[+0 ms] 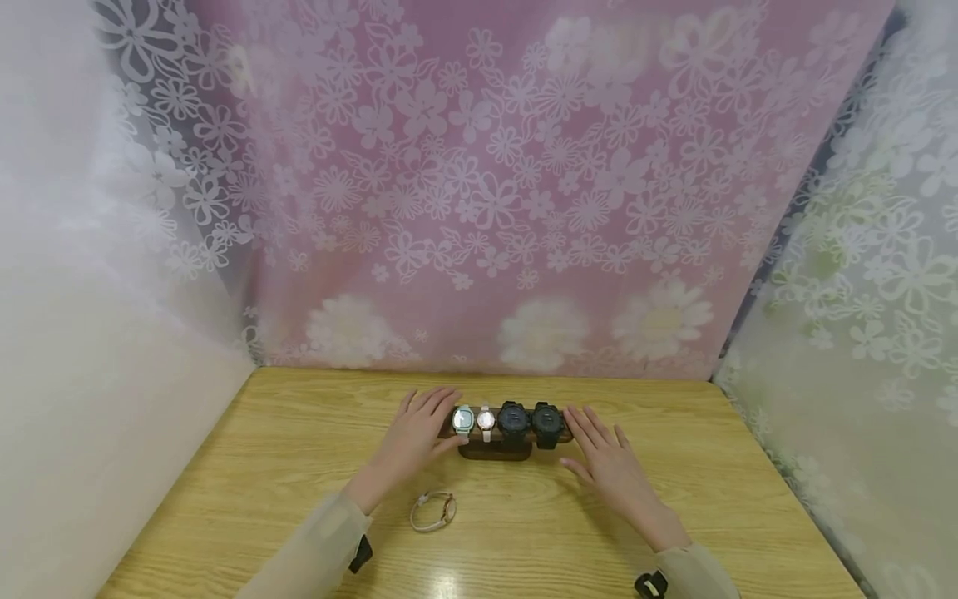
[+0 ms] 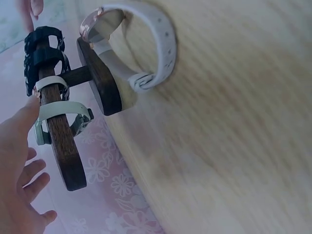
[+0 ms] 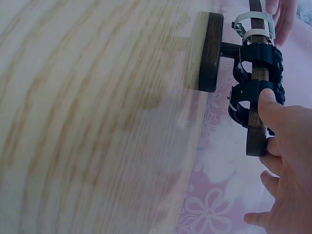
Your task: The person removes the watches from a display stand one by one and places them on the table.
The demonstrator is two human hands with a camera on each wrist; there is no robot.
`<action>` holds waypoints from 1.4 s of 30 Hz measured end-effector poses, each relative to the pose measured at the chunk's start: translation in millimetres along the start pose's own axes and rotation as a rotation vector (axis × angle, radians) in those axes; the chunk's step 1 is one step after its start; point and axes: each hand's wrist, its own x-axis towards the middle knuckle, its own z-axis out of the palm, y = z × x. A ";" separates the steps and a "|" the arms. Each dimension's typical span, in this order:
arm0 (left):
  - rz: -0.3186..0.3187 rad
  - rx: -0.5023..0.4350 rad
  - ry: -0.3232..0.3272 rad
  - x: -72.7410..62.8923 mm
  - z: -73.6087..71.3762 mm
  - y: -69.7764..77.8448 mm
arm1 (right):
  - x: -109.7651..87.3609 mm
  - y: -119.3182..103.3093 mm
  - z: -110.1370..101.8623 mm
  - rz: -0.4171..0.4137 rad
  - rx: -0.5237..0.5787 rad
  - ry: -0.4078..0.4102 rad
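Right, starting at left of centre, the left hand (image 1: 421,426) has its fingers extended, gripping nothing, beside the end of a dark brown wooden T-bar watch stand (image 1: 495,452), low centre on the yellow wood-grain bench (image 1: 539,549). Below that hand, a loose white-strapped watch with a rose-gold case (image 2: 165,46) rests on edge, strap closed in a loop. Along the bar now: a mint-green watch with a squarish face (image 1: 463,418), a slim white-strapped round watch (image 1: 486,418), a chunky black watch (image 1: 513,418) and a second black watch (image 1: 547,422), straps looped round it, presumably so every dial shows. The broad foot likely guards against toppling. And at the far end, the right hand (image 1: 615,470), fingers straight and spread, clasping nothing, fingertips at the bar, seemingly steadying it. Handsome stand: visible grain, rounded ends, short post.
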 end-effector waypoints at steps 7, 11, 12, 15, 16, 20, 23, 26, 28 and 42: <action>0.064 0.032 -0.101 12.9 3.1 -0.1 | 0.7 -2.7 -1.5 0.000 0.007 0.003; 0.078 0.046 -0.122 16.2 4.5 1.2 | 0.8 -2.4 -1.7 0.004 0.003 -0.011; 0.080 0.056 -0.125 16.7 4.9 1.4 | 0.9 -2.2 -1.6 0.004 0.001 -0.011; 0.086 0.075 -0.126 17.9 6.5 2.0 | 0.6 -1.9 -1.5 0.007 0.000 -0.013; 0.090 0.083 -0.121 18.0 7.0 1.9 | 0.3 -1.8 -1.3 0.005 -0.003 -0.009; 0.107 0.097 -0.099 17.5 7.7 0.5 | -0.5 -1.2 -0.4 0.001 -0.008 0.005; 0.115 0.107 -0.088 17.2 7.5 -0.5 | -0.9 -0.6 0.1 -0.001 -0.014 0.015; 0.116 0.131 -0.080 17.6 7.8 -1.2 | -0.8 -1.1 -0.8 -0.003 -0.025 0.026; 0.111 0.143 -0.078 18.1 8.2 -1.6 | -0.7 -1.5 -1.1 -0.005 -0.025 0.036; 0.116 0.110 -0.072 18.6 5.6 -2.5 | -1.4 -1.2 -1.1 0.003 -0.032 0.028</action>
